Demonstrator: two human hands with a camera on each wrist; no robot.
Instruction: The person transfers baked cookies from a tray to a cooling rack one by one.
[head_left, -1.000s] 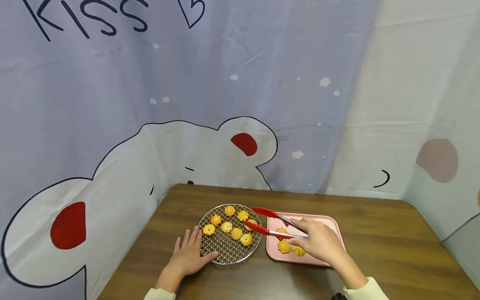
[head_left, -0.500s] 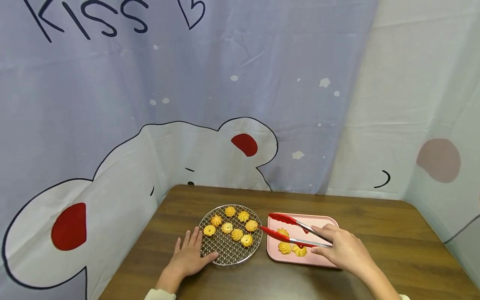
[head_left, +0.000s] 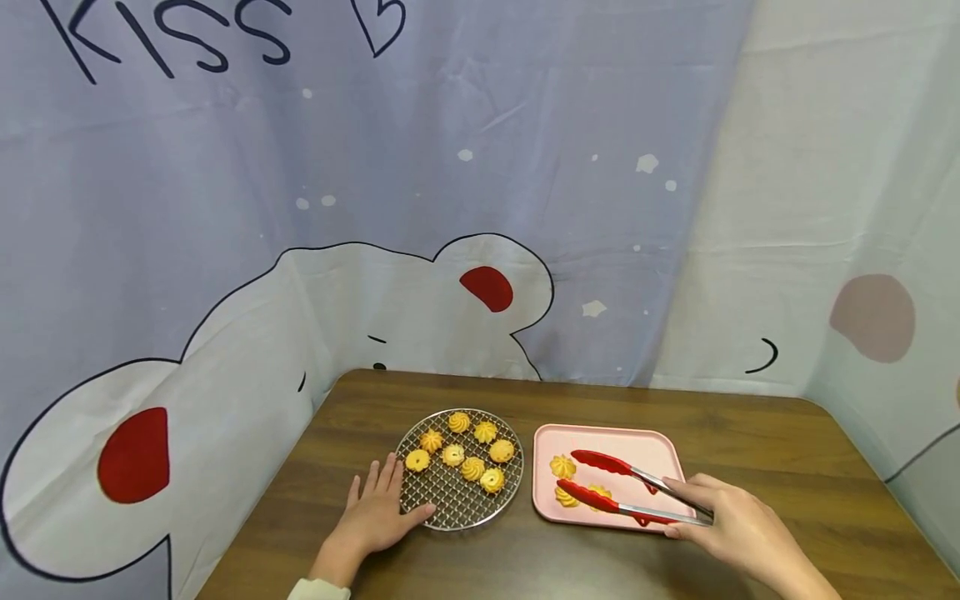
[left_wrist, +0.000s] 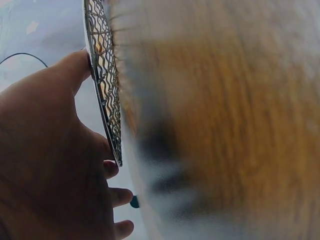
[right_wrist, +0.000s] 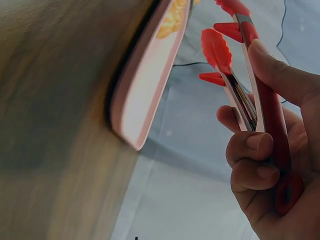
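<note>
My left hand (head_left: 372,515) lies flat on the wooden table with straight fingers, its thumb touching the rim of the round wire rack (head_left: 450,512) (left_wrist: 105,85). Several swirled yellow cookies (head_left: 473,468) sit on that rack. My right hand (head_left: 738,527) (right_wrist: 265,165) grips red-tipped metal tongs (head_left: 626,492) (right_wrist: 235,65) by the handle end. The tongs stand apart, with nothing between the tips, over the pink tray (head_left: 652,454) (right_wrist: 145,90). Three cookies (head_left: 562,466) lie at the tray's left end, one partly hidden behind the lower tong tip.
The brown wooden table (head_left: 780,467) is enclosed at the back and sides by a printed cloth backdrop (head_left: 450,208) with bear drawings. Rack and tray sit side by side near the table's middle, rack on the left.
My right hand has drawn the tongs from over the rack to the right and toward me, over the tray. One cookie now lies on the rack where the tongs were. Left hand unmoved.
</note>
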